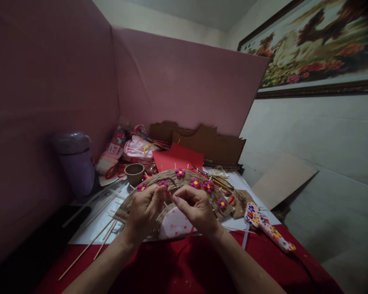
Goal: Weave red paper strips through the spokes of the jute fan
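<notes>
My left hand (147,208) and my right hand (198,206) are close together, fingers pinched, in front of a fan-shaped woven piece (185,176) of brown twine with thin sticks poking from its rim. A bit of red shows between the fingertips, and a red cord (188,239) hangs below my right hand. What the left fingers pinch is too small to make out. Magenta flowers (180,172) with yellow centres sit on the twine. Below the arch lies white fabric with reddish dots (175,222), partly hidden by my right hand.
Loose sticks (88,249) lie at the left. A small round pot (134,173) stands near a purple tumbler (75,163). Behind are red sheets (179,158) and cardboard (208,145). At the right rests a flower-patterned glue gun (268,228), with scissors (221,181) farther back.
</notes>
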A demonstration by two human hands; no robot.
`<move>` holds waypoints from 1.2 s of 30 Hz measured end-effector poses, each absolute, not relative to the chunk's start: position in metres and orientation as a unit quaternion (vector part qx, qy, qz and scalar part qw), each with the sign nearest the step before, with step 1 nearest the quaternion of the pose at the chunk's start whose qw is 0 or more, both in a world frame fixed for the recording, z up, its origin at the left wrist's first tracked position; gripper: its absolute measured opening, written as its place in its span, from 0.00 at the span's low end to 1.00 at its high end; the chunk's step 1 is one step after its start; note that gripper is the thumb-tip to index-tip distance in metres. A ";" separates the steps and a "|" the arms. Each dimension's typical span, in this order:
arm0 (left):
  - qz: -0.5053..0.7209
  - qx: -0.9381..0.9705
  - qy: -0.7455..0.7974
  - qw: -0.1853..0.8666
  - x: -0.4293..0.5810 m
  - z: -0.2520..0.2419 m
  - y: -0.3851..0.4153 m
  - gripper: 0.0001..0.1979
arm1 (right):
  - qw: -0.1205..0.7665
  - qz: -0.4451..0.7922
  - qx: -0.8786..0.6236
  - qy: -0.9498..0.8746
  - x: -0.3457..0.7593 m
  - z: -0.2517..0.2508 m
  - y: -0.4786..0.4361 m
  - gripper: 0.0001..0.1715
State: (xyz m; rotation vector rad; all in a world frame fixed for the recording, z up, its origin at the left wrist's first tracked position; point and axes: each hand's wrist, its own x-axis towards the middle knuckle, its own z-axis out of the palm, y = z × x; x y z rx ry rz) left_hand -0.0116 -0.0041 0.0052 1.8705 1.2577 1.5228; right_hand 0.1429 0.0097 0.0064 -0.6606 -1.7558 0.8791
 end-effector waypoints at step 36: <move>0.543 0.690 0.419 0.232 -0.009 0.007 -0.004 0.05 | 0.521 0.359 -0.299 -0.715 0.141 0.001 0.016 0.05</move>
